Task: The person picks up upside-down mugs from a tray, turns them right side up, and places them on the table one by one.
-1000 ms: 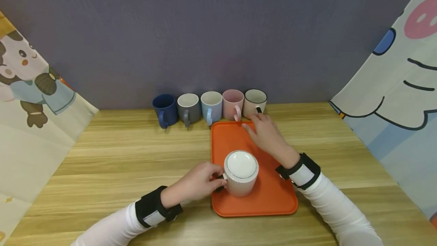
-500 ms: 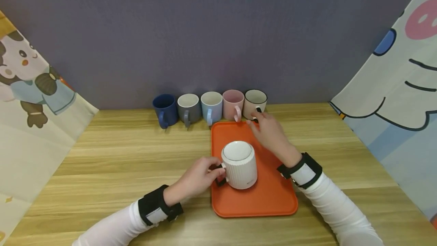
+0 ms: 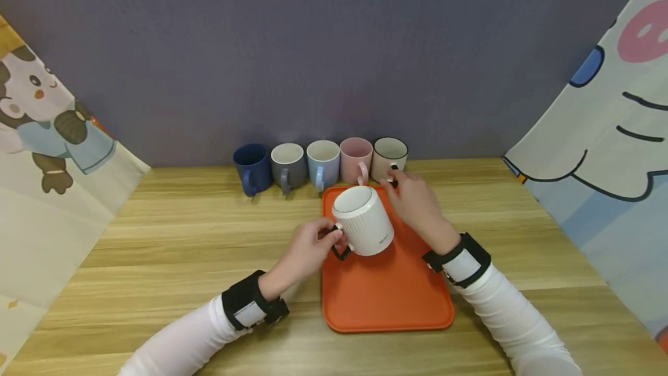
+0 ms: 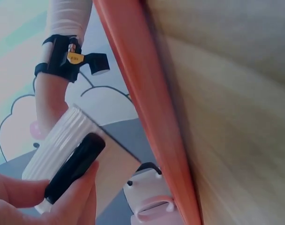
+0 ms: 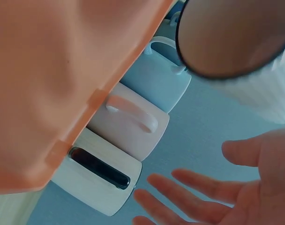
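Note:
My left hand (image 3: 309,246) pinches the black handle (image 4: 75,168) of a white ribbed mug (image 3: 369,228). This mug is upside down and tilted, held over the orange tray (image 3: 388,300), with its dark-rimmed mouth facing down in the right wrist view. Loosely spread, my right hand (image 3: 416,206) reaches over the tray's far right corner. Its fingertips overlap the black handle of a cream mug (image 3: 383,162) in the head view, but in the right wrist view the fingers (image 5: 189,201) show apart from that handle and grip nothing.
Left of the cream mug, a pink mug (image 3: 355,161), a light blue mug (image 3: 325,167), a grey mug (image 3: 290,172) and a dark blue mug (image 3: 256,167) stand upright in a row, against the grey back panel (image 3: 323,51). Tray and mugs are on a wooden table (image 3: 182,231).
My left hand has moved the white mug away from me over the tray and tilted it further. My right hand has shifted slightly toward the cream mug's handle.

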`<state>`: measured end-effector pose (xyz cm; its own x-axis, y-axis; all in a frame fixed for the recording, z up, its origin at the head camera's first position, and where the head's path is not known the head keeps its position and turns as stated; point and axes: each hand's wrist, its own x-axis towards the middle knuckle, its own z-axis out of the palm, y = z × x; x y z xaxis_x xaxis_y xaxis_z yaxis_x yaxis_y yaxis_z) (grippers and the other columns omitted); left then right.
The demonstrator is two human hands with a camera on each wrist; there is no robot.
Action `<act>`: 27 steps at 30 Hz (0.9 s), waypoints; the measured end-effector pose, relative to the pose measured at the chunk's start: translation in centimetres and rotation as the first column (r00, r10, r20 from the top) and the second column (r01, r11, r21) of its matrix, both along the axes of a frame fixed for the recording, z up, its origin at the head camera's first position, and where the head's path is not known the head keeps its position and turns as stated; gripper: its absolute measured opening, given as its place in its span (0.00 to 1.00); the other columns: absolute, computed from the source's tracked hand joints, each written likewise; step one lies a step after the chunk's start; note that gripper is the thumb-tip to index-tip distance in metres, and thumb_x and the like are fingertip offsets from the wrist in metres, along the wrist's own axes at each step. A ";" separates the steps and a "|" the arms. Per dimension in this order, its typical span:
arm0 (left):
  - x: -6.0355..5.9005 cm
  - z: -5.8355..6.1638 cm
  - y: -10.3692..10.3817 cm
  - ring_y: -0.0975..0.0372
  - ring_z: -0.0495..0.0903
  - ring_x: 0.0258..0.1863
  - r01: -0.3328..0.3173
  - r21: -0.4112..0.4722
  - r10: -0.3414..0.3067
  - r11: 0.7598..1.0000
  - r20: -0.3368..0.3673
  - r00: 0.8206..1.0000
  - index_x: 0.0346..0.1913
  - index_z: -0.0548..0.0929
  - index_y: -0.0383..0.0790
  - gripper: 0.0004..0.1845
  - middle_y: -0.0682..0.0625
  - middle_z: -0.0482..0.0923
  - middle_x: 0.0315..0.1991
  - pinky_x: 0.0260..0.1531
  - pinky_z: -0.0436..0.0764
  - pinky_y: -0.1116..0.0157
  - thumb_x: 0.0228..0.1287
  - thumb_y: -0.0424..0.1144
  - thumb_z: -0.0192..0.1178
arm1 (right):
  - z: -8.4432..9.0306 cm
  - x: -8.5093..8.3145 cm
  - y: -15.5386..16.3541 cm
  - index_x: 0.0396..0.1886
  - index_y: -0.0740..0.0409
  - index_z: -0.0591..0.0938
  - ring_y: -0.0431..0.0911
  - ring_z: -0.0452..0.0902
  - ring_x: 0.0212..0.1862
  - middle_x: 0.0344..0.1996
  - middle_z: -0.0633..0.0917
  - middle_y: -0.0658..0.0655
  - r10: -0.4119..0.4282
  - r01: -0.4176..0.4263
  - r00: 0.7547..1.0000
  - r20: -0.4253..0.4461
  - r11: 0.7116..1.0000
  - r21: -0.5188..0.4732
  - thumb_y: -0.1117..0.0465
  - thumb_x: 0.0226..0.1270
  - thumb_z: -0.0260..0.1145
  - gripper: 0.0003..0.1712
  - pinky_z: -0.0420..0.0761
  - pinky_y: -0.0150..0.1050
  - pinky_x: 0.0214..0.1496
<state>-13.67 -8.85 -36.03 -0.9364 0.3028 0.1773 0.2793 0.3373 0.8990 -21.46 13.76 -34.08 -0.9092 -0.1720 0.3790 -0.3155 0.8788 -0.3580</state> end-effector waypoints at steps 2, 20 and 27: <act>-0.5 0.2 0.3 0.53 0.84 0.33 -0.034 0.044 0.034 0.998 -0.007 0.999 0.36 0.82 0.31 0.06 0.41 0.85 0.31 0.35 0.81 0.69 0.66 0.32 0.57 | 0.0 0.0 0.0 0.55 0.64 0.77 0.61 0.80 0.42 0.44 0.83 0.66 -0.012 0.012 1.000 0.001 1.000 -0.012 0.51 0.71 0.56 0.23 0.79 0.55 0.37; -4.1 1.0 1.9 0.47 0.83 0.35 -0.239 0.323 0.219 0.916 0.097 0.971 0.37 0.81 0.24 0.09 0.33 0.82 0.35 0.38 0.83 0.63 0.68 0.29 0.53 | 0.6 0.8 -0.3 0.54 0.63 0.78 0.57 0.81 0.32 0.40 0.84 0.61 -0.079 0.078 0.996 -0.033 0.996 -0.031 0.48 0.72 0.53 0.25 0.78 0.50 0.27; -5.3 0.8 2.5 0.51 0.83 0.35 -0.271 0.454 0.229 0.849 0.146 0.962 0.39 0.78 0.20 0.09 0.31 0.80 0.37 0.44 0.82 0.56 0.69 0.28 0.51 | 0.9 1.4 -1.0 0.52 0.67 0.79 0.56 0.80 0.28 0.33 0.84 0.62 -0.081 0.081 0.996 -0.040 0.997 0.004 0.47 0.71 0.55 0.27 0.77 0.49 0.25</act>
<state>-18.99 -6.39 -35.24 -0.9867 -0.0423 0.1569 0.1598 -0.0778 0.9841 -20.03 12.72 -33.15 -0.9046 -0.1010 0.4141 -0.2573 0.9040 -0.3415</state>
